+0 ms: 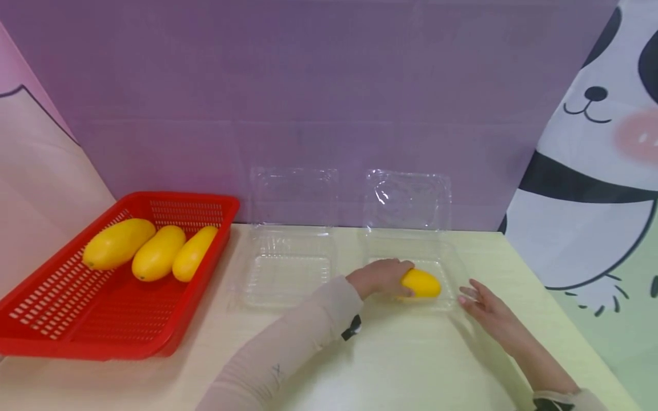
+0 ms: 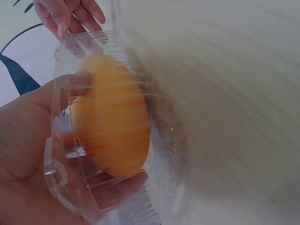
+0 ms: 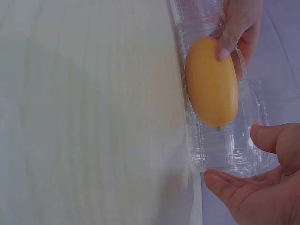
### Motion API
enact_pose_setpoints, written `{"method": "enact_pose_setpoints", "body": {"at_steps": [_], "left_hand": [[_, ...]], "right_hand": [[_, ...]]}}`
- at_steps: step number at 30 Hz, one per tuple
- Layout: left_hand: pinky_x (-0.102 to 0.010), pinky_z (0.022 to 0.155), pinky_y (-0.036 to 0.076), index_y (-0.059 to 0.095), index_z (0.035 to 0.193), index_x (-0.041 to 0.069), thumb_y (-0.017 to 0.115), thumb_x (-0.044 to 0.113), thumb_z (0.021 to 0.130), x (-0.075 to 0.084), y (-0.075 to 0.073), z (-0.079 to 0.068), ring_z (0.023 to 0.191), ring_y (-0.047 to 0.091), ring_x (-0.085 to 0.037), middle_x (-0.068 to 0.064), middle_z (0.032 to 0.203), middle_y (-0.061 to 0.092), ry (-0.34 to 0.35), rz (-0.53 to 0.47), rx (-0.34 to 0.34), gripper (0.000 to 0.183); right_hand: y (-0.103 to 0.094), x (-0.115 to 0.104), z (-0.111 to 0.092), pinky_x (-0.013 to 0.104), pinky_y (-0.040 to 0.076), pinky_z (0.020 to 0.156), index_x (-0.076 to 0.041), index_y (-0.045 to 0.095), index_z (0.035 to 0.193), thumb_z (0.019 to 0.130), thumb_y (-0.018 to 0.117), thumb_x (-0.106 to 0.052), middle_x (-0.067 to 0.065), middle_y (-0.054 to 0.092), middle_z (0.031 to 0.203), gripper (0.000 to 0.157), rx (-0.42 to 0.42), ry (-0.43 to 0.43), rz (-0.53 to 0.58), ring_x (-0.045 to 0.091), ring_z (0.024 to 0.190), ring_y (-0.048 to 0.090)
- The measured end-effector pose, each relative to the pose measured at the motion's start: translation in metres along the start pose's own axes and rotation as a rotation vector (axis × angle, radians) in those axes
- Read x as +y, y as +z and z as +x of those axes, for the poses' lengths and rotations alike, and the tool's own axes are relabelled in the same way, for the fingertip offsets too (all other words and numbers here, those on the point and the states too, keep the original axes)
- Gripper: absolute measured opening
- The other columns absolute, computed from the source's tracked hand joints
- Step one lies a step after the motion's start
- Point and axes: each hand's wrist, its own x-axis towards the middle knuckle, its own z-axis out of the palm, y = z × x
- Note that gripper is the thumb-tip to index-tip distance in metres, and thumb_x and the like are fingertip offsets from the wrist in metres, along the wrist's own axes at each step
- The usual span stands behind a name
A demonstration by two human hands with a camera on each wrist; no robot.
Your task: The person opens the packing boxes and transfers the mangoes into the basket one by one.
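My left hand (image 1: pixel 379 277) holds a yellow mango (image 1: pixel 422 283) inside the base of the right-hand clear plastic clamshell box (image 1: pixel 446 303). In the left wrist view the mango (image 2: pixel 112 117) shows through the box wall, with the fingers around its far side. The thumb lies over its upper end in the right wrist view, and a small green tip shows at the other end of the mango (image 3: pixel 213 84). My right hand (image 1: pixel 488 317) is at the right end of this box, its fingers and thumb spread, fingertips right at the box's edge. The box lid (image 1: pixel 408 200) stands raised behind.
A second clear clamshell box (image 1: pixel 288 285) lies open to the left, its lid (image 1: pixel 294 197) upright against the purple backdrop. At the far left a red plastic basket (image 1: pixel 169 337) holds several things: three yellow mangoes (image 1: pixel 158 254) at its back. A panda-print panel (image 1: pixel 591 228) borders the table's right side.
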Motion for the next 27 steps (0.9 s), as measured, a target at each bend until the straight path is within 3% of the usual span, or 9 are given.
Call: {"method": "enact_pose_setpoints", "body": {"at_steps": [8,15,22,27], "left_hand": [[-0.022,0.084,0.043,0.052,0.129,0.014,0.069,0.037,0.084,-0.0039,0.0042,0.0062,0.089,0.051,-0.010,0.004,0.107,0.060,-0.018,-0.090,0.028,0.053],[-0.020,0.083,0.042,0.054,0.128,0.013,0.072,0.035,0.082,-0.0019,0.0046,0.0061,0.090,0.052,-0.010,0.003,0.110,0.061,0.009,-0.073,0.065,0.053],[-0.021,0.084,0.043,0.053,0.127,0.016,0.074,0.034,0.081,-0.0005,0.0031,0.0040,0.092,0.054,-0.009,0.004,0.112,0.061,-0.010,-0.046,0.097,0.053],[-0.023,0.090,0.044,0.048,0.134,0.014,0.074,0.032,0.081,0.0012,-0.0014,0.0018,0.098,0.055,-0.010,0.001,0.118,0.059,-0.007,-0.037,0.137,0.062]], "right_hand": [[-0.0005,-0.0002,0.0001,0.059,0.030,0.102,0.013,0.002,0.144,0.101,0.041,-0.032,0.036,0.023,0.144,0.073,0.003,-0.007,0.007,0.053,0.128,0.030],[-0.0007,0.0015,0.0001,0.059,0.031,0.102,0.013,0.003,0.144,0.101,0.042,-0.031,0.036,0.024,0.144,0.073,0.007,-0.013,0.006,0.053,0.128,0.030],[0.0002,0.0000,-0.0011,0.057,0.032,0.102,0.013,0.004,0.144,0.101,0.042,-0.031,0.035,0.025,0.144,0.073,0.012,-0.014,0.015,0.051,0.128,0.032],[-0.0011,-0.0011,-0.0016,0.057,0.032,0.102,0.013,0.003,0.144,0.101,0.042,-0.032,0.035,0.024,0.144,0.073,0.009,-0.002,0.009,0.051,0.129,0.031]]}}
